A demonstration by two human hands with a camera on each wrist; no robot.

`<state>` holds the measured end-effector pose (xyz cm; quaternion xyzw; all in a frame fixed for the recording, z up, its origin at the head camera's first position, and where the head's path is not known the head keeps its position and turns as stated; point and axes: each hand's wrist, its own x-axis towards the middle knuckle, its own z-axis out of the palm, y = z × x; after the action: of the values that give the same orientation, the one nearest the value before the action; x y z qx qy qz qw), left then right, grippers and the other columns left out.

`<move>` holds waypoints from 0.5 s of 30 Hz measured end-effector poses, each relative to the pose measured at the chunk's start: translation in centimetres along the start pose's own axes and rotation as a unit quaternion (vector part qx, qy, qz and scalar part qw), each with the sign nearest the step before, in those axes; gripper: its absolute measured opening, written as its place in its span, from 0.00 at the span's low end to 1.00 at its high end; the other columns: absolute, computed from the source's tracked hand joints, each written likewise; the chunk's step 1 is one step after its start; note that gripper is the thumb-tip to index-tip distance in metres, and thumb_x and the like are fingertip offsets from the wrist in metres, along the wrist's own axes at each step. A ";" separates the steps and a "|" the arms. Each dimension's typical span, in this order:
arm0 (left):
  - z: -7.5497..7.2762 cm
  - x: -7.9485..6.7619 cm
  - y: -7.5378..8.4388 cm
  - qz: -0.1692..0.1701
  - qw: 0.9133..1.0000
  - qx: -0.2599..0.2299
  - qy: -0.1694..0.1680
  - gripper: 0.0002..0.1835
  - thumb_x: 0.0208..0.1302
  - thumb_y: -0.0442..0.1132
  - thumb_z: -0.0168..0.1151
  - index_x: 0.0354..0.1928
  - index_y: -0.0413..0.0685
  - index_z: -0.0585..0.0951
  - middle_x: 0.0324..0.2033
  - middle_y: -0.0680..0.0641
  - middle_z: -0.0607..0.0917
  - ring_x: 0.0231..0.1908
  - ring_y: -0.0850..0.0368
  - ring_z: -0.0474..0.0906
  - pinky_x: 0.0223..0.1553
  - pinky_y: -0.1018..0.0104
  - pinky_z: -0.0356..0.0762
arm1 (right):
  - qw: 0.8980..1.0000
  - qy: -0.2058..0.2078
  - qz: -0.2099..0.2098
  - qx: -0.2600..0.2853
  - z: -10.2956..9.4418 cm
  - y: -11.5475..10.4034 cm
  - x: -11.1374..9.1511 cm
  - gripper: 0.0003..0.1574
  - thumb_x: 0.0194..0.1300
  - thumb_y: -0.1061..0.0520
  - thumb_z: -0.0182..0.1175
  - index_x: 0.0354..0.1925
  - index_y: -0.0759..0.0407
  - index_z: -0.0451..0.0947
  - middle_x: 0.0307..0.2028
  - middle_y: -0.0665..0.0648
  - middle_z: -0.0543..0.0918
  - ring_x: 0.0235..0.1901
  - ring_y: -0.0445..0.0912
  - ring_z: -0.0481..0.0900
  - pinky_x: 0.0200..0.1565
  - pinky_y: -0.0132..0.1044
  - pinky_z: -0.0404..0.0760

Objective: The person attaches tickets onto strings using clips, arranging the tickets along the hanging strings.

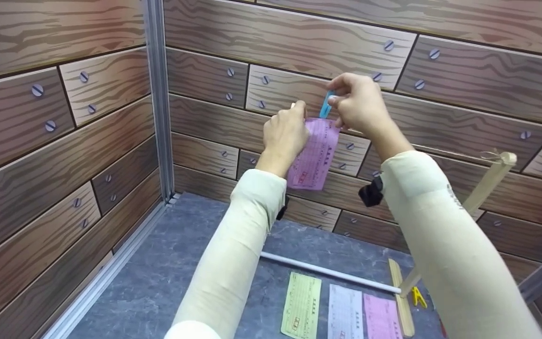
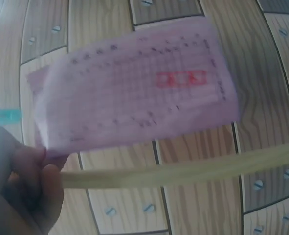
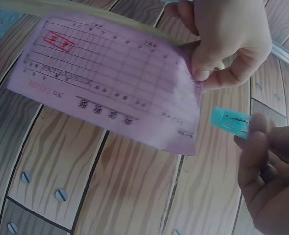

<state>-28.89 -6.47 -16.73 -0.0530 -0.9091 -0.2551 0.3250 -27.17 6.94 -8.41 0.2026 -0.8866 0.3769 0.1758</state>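
My left hand (image 1: 285,134) pinches a pink printed slip (image 1: 318,155) at its upper edge, and the slip hangs down in front of the wood-patterned wall. In the right wrist view, the left thumb and fingers close on one corner of the paper, which has a red stamp at its far end. My right hand (image 1: 358,103) holds a blue clothespin (image 1: 326,106) just above the slip's top edge. In that same wrist view the clothespin's tip (image 3: 222,118) stands a little apart from the paper. A thin string (image 1: 445,154) runs to a wooden post (image 1: 487,181) on the right.
On the grey floor lie a green slip (image 1: 301,303), a pale blue slip (image 1: 345,306) and another pink slip (image 1: 381,315). A white rod (image 1: 327,271) meets the post's wooden foot (image 1: 407,315). Beside it lies a yellow clothespin (image 1: 418,297). Wood-patterned walls meet at a metal corner profile (image 1: 158,94).
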 end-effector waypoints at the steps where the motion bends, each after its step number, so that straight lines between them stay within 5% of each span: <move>1: 0.0 0.0 -0.2 0.011 1.000 0.005 -0.003 0.08 0.66 0.35 0.58 0.46 0.50 0.79 0.38 0.41 0.88 0.37 0.42 0.86 0.35 0.50 0.81 | 1.000 0.006 -0.001 -0.006 0.0 0.1 0.0 0.16 0.67 0.72 0.58 0.53 0.68 0.78 0.42 0.63 0.81 0.17 0.38 0.77 0.18 0.30 0.79; 8: -0.1 -0.1 -1.2 0.072 0.997 0.034 -0.014 0.09 0.68 0.34 0.56 0.48 0.49 0.76 0.38 0.40 0.87 0.35 0.41 0.85 0.33 0.50 0.81 | 0.997 0.048 -0.020 -0.061 0.3 0.8 0.1 0.11 0.62 0.73 0.62 0.43 0.67 0.84 0.37 0.62 0.86 0.29 0.40 0.80 0.25 0.26 0.77; 15: -0.3 0.0 -1.6 0.067 0.997 0.001 -0.022 0.06 0.72 0.39 0.56 0.47 0.51 0.77 0.36 0.43 0.87 0.34 0.44 0.85 0.33 0.51 0.80 | 0.993 0.078 -0.039 -0.085 0.6 1.2 0.4 0.07 0.61 0.70 0.66 0.39 0.66 0.86 0.31 0.55 0.88 0.28 0.37 0.79 0.30 0.25 0.74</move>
<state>-29.13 -7.97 -17.24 -0.1194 -0.9106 -0.2306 0.3215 -28.18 7.20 -9.30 0.1909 -0.8904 0.3080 0.2755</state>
